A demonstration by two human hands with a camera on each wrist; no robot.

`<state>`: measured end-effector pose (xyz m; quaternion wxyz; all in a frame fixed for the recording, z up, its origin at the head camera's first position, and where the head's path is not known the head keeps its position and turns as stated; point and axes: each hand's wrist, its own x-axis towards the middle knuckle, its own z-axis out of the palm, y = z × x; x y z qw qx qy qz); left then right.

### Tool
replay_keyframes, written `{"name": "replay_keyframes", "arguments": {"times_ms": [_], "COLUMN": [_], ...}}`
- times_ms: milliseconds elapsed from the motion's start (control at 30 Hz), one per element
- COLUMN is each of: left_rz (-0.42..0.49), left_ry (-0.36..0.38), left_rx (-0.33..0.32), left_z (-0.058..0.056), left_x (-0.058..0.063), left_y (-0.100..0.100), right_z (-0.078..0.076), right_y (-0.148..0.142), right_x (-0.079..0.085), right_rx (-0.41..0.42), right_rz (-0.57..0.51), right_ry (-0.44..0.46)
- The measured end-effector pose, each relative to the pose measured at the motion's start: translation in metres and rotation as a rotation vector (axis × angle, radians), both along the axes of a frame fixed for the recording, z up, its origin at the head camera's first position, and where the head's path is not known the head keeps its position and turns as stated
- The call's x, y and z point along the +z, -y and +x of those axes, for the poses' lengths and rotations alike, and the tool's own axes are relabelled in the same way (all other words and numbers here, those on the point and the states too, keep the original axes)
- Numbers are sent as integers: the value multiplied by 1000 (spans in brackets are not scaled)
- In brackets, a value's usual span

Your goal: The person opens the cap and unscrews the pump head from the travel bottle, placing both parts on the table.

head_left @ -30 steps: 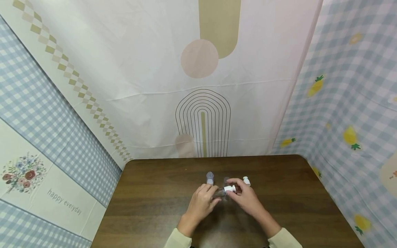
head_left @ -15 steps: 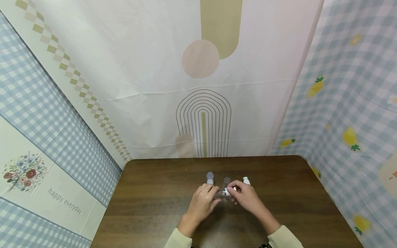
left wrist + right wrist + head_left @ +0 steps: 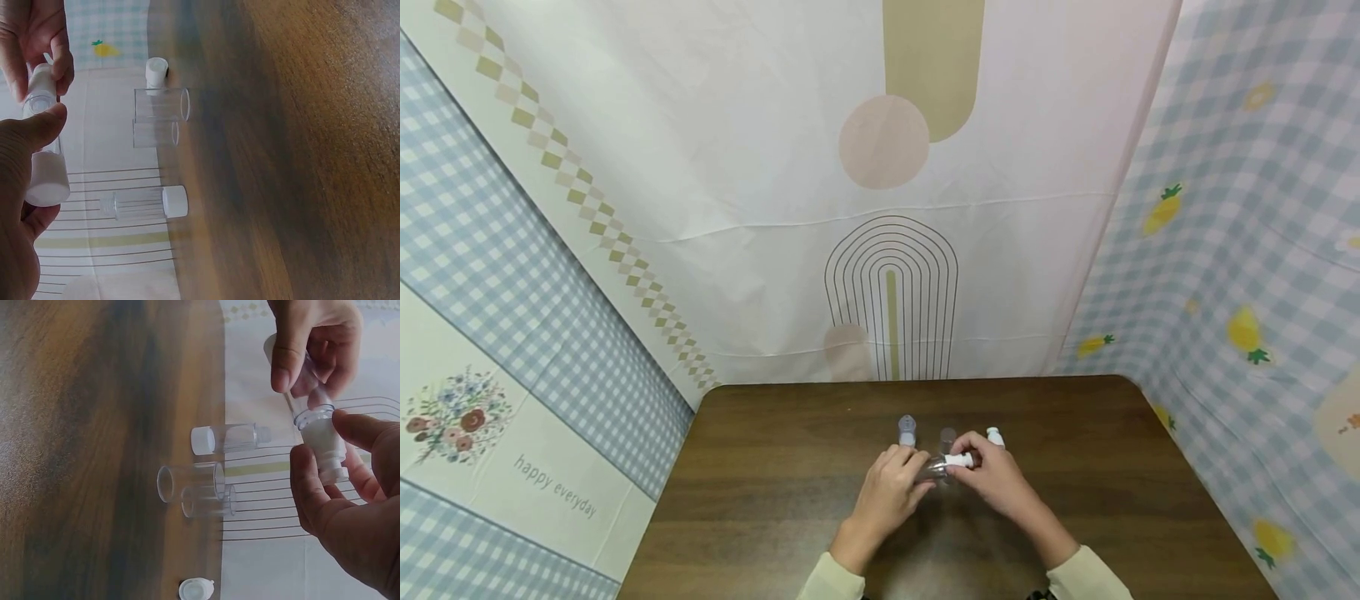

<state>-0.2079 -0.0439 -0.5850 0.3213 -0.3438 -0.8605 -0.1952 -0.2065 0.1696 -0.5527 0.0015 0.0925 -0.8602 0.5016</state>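
Note:
My left hand (image 3: 891, 487) grips a clear bottle (image 3: 307, 394) with a white base (image 3: 47, 181), held tilted above the table. At the bottle's neck sits a white pump top (image 3: 324, 440), which my right hand (image 3: 996, 479) pinches between thumb and fingers. Whether the top's thread is engaged cannot be seen. Beyond the hands, a second clear bottle (image 3: 140, 205) stands upright on its white base, its threaded neck bare. Beside it are two clear cylindrical covers (image 3: 161, 105) (image 3: 155, 134). Another white pump top (image 3: 996, 437) lies past my right hand.
The dark wooden table (image 3: 760, 483) ends at a cloth backdrop (image 3: 760, 292) along its far edge. Checked cloth (image 3: 1195, 333) with pineapple prints hangs at the right side, and more checked cloth (image 3: 587, 308) hangs at the left.
My right fingers have shifted round the white pump top, covering most of it half a second ago and showing more of it now. The left hand keeps its grip in place.

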Motion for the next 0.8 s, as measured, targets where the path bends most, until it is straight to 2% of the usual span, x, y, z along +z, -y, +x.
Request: {"name": "replay_keyframes", "arguments": {"times_ms": [167,333,567,667,800], "left_rz": [27,45,92,104,113], "left_ry": [-12,10,44,52,69], "left_rx": [-8,12,-10,-23,-30], "left_z": [-1,-1,-1,-1,-1], "left_x": [-2,-4,-3,-3,-3], "left_y": [-1,-1,-2,-2,-3], "right_z": [3,5,6,5,5], "right_y": [3,7,11,11,11], "right_x": [-1,-5,-9,-11,-13], "right_rx": [-52,-75,-36,-24,-9], "right_rz": [42,75,46,76,98], "right_ry": [-75,-249,-501,-602,-690]}}
